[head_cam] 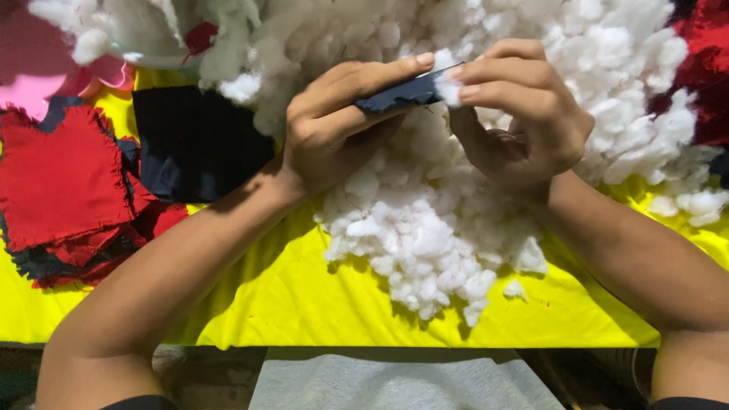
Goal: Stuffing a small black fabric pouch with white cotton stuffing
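1. Navy cloth, a small flat pouch (401, 93), sits pinched between both hands just above the frame's centre, held edge-on over the heap of stuffing.
2. Left hand (334, 125) has its grip closed on the pouch: fingers stretched along the top edge, thumb underneath, holding the piece level.
3. Right hand (524, 114) meets it from the 3 o'clock side, fingertips closed on a small white tuft (449, 89) of fibre, pressed against the pouch's end where the opening seems to be.
4. As a judgement, the step in hand is the filling of the pouch: the tuft is at the mouth but not yet pushed inside.
5. The move this calls for is a steady left-hand hold that keeps the mouth spread, while the right fingers push the fibre in without dragging it back out.
6. Below and behind the hands, the pile of white stuffing (425, 220) spreads from 12 o'clock down to about 6 o'clock.
7. Yellow cloth (304, 304) covers the tabletop beneath everything.
8. At 9 o'clock lie red fabric squares (61, 178) with frayed edges, stacked over dark ones; a navy square (194, 144) lies just beside them towards 10 o'clock.
9. More red fabric (702, 68) shows at 2 o'clock.
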